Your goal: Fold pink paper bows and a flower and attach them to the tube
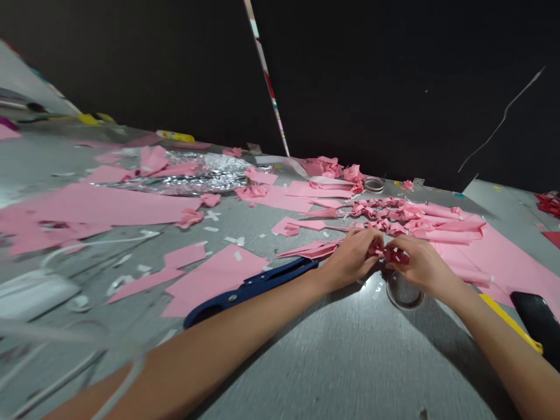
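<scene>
My left hand [355, 256] and my right hand [417, 263] meet over the right half of the grey table, fingers pinched. Between them is a small piece of crumpled pink paper [396, 255], partly hidden by the fingers. Just beyond lie twisted pink paper strips [380, 225] and rolled pink paper [455, 233]. A clear tape roll [409, 305] rests below my right hand. Beside my left forearm is a long dark blue tool [258, 286] with a rivet; its exact kind is unclear. Folded pink strips [312, 249] touch the area by my left wrist.
Flat pink sheets [109, 204] and crinkled silver foil [205, 172] cover the left and back. Another tape roll [374, 185] stands near the dark wall [371, 87]. A black phone [536, 324] and a yellow object [510, 321] lie right; white cables [65, 335] lie left.
</scene>
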`<state>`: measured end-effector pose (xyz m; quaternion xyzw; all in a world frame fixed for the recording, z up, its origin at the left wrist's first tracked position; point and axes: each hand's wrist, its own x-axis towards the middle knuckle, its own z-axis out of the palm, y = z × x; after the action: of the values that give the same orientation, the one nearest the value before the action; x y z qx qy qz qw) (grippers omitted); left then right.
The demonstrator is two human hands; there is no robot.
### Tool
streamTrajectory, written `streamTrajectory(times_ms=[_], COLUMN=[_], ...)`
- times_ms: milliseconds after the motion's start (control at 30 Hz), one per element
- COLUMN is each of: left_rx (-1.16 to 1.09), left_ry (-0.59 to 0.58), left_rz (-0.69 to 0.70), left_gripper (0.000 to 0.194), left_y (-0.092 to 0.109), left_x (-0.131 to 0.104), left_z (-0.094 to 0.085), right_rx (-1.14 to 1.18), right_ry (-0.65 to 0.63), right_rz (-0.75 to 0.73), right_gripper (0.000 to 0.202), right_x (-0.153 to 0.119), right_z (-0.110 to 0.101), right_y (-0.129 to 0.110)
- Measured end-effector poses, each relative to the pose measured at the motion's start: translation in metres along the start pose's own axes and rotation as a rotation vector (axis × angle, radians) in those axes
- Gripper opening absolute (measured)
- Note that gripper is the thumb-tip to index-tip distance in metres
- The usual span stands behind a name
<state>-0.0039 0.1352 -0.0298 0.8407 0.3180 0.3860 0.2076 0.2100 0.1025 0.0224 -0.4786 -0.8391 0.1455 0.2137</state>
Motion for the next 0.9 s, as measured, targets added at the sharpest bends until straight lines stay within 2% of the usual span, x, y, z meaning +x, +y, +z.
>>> streamTrajectory(times_ms=[200, 300, 433, 600, 900], left_rx=[-0.09, -0.146, -0.19, -0.202, -0.143], left_ry=[0.007, -0.008, -0.032, -0.035, 0.028], left_rz=[-0.032, -0.052, -0.069, -0.067, -0.115], left_gripper=[0.035, 0.037, 0.041, 0.058, 0.027], left_y=[0.002, 0.003, 0.002, 0.007, 0.01], left_x=[0.0, 0.001, 0.001, 0.0, 0.001], left_z=[-0.001, -0.001, 0.0, -0.006, -0.023], right_rx=[0.136, 0.202, 0.236, 0.241, 0.21], right_ry=[0.015, -0.005, -0.03, -0.015, -0.069], right_rz=[0.021, -0.013, -0.078, -0.112, -0.046], right_gripper=[0.023, 0.014, 0.018, 0.018, 0.017], right_x=[-0.001, -0.002, 0.0, 0.001, -0.004], right_z=[-0.006, -0.013, -0.017, -0.021, -0.023], right_y=[-0.001, -0.002, -0.001, 0.001, 0.0])
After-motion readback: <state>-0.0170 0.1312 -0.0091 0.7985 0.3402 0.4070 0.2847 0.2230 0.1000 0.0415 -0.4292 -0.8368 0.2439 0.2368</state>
